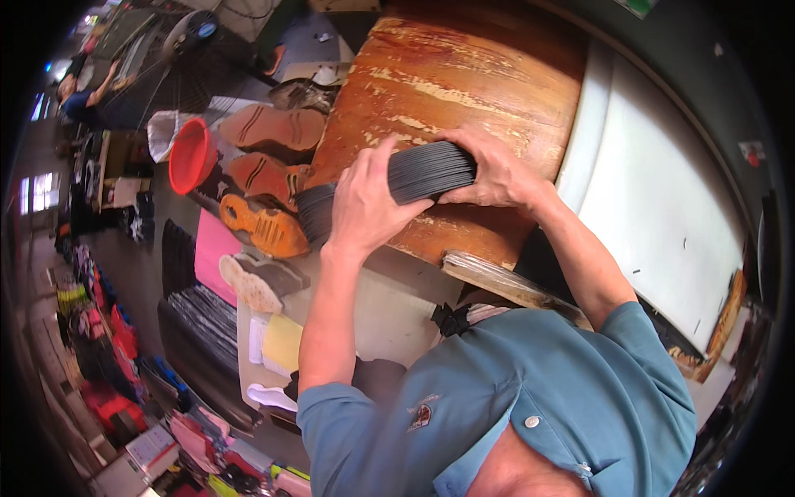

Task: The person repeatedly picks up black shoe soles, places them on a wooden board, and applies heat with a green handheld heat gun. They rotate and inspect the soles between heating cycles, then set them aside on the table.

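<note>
Head view: gripped a curved stack of thin black sheets [431,172] at the middle of the frame. Closed left grip [362,199] across the stack, with thumb at the lower edge and fingertips at the upper; wrapped right grip [490,170] around the right end. Saw the stack's layers between the two grips and more black layers left of left grip, near an orange sole-shaped piece [269,229]. Held the stack over the lower left part of the worn brown bench [464,91]; could not tell about contact with its top. Noticed a red basin [190,156] at upper left.
</note>
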Tool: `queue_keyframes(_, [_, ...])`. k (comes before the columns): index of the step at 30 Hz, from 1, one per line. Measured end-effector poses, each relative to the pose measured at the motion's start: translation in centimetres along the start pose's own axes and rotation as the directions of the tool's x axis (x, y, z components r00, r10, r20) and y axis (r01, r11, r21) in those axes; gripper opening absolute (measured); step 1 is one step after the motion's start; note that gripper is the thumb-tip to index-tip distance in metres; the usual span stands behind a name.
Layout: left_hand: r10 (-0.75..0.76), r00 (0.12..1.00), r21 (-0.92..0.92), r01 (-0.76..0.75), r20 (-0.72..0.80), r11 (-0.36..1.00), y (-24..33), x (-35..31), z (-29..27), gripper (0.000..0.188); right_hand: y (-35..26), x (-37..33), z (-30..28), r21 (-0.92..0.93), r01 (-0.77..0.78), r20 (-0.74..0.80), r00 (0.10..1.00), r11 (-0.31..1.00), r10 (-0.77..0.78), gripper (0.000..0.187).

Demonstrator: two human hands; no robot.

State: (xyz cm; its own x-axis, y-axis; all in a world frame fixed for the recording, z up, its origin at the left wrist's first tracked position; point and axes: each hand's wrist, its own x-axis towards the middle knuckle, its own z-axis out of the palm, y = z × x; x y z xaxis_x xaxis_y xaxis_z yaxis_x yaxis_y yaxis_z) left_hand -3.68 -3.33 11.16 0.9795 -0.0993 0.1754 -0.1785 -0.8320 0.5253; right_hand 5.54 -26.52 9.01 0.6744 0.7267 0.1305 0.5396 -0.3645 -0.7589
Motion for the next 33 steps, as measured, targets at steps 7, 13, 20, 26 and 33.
queue_keyframes(7, [0.058,0.978,0.047,-0.049,-0.201,0.998,1.9,-3.0,0.7,0.082,-0.9,-2.5,-0.7,-0.012,0.060,-0.098,0.993,0.998,-0.061,0.084])
queue_keyframes(13, [-0.094,0.971,-0.005,0.095,-0.221,0.995,1.0,-3.7,3.7,0.080,0.3,-1.2,0.7,0.029,-0.154,0.031,0.988,0.988,0.154,0.088])
queue_keyframes(20, [-0.300,0.702,-0.301,0.127,-0.646,0.945,7.3,-12.4,-0.9,0.086,-3.1,-1.7,-1.4,0.654,0.269,-0.123,0.960,0.707,-0.251,0.101])
queue_keyframes(26, [-0.809,0.074,-0.801,0.117,-0.583,0.587,12.3,-29.4,-6.9,0.099,-5.2,-4.8,9.2,0.646,-0.023,0.165,0.980,0.763,-0.110,0.038])
queue_keyframes(33, [-0.781,-0.483,-0.841,-0.150,-0.397,0.520,11.8,-51.8,-5.9,0.062,-11.8,-11.5,16.9,0.363,0.130,0.540,0.778,0.923,-0.322,0.029])
